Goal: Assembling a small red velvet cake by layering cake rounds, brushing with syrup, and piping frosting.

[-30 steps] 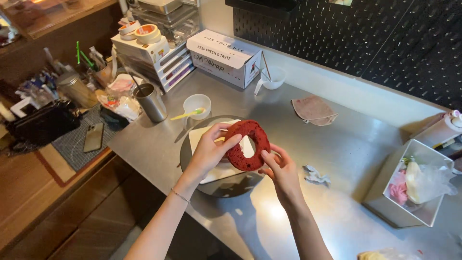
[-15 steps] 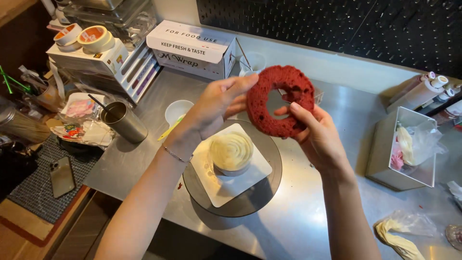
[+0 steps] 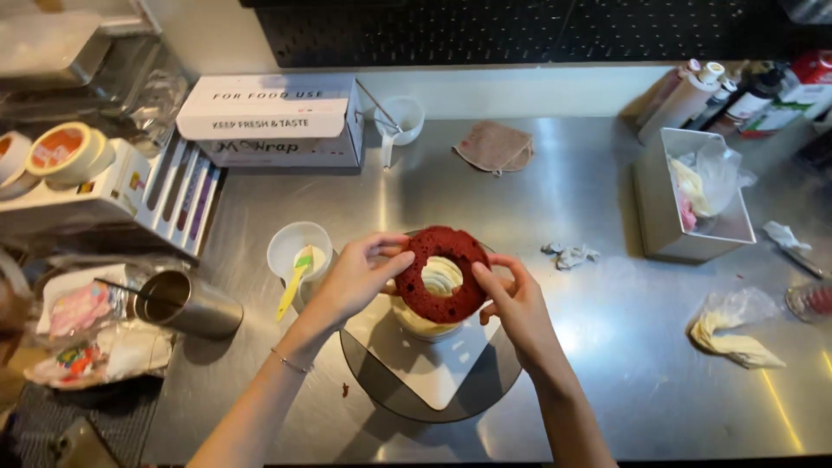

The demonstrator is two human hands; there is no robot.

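Red sponge, cut as a ring (image 3: 442, 276), sits between your two hands just above the cream-topped cake base (image 3: 426, 322) on the white board (image 3: 425, 368) of the turntable (image 3: 485, 386). Your left hand (image 3: 357, 279) has its grip closed on the ring's left edge, thumb and fingertips pinching the crumb; your right hand (image 3: 517, 303) does the same on the right edge, fingers curled under and thumb on top. Both wrists come in low from the near side of the desk (image 3: 607, 347), forearms angled inward so the grips meet over the turntable, with the thin bracelet (image 3: 290, 364) showing on your left wrist.

Watch the sponge itself: a ring this soft, held only at two opposite edges, could crack or sag across the unsupported near and far sides if either grip squeezes harder or the hands drift apart. The ring looks tilted toward you, though from this high angle I cannot tell whether its lower edge already touches the cream (image 3: 440, 276) showing through the hole. If it lands off-centre, sliding it would smear the cream and tear crumbs loose. The turntable can spin under a sideways push, which would carry the base away from your grip.

Just left of your left grip stand the small white cup (image 3: 299, 247) with a green-handled spatula (image 3: 295, 282) and, further out, a steel tumbler (image 3: 191, 303); an elbow swing could knock them.
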